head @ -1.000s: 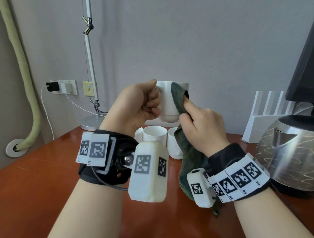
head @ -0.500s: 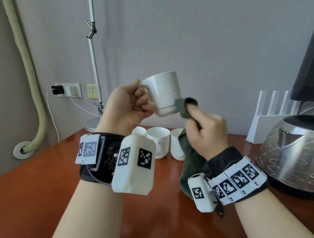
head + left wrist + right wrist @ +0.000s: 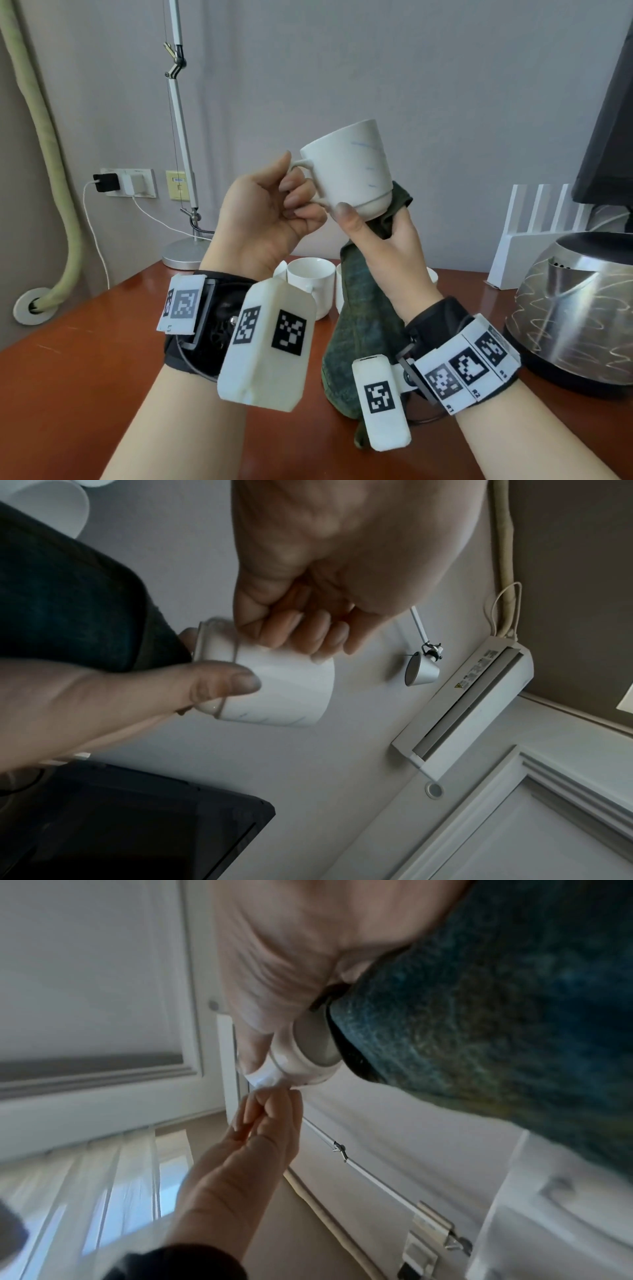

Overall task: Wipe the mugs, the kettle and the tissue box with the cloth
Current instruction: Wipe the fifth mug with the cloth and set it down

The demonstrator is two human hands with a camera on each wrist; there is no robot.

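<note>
A white mug [image 3: 352, 164] is held up in the air, tilted with its mouth away from me. My left hand [image 3: 270, 219] grips its handle, fingers curled through it [image 3: 294, 631]. My right hand [image 3: 387, 246] holds the dark green cloth [image 3: 363, 329] and presses it under the mug's base [image 3: 315, 1056], thumb against the mug's lower wall [image 3: 226, 685]. The cloth hangs down to the table. Two more white mugs [image 3: 311, 284] stand on the table behind my hands. The steel kettle [image 3: 575, 301] sits at the right. No tissue box shows.
The red-brown wooden table [image 3: 68, 370] runs to a grey wall. A desk lamp's base [image 3: 185, 253] stands at the back left, near wall sockets [image 3: 126, 183] with a charger. A white slotted rack [image 3: 544, 240] and a dark monitor [image 3: 609, 137] stand at the right.
My left hand has tipped the mug from upright to tilted and lifted it. My right hand has slid the cloth from the mug's side down to its base.
</note>
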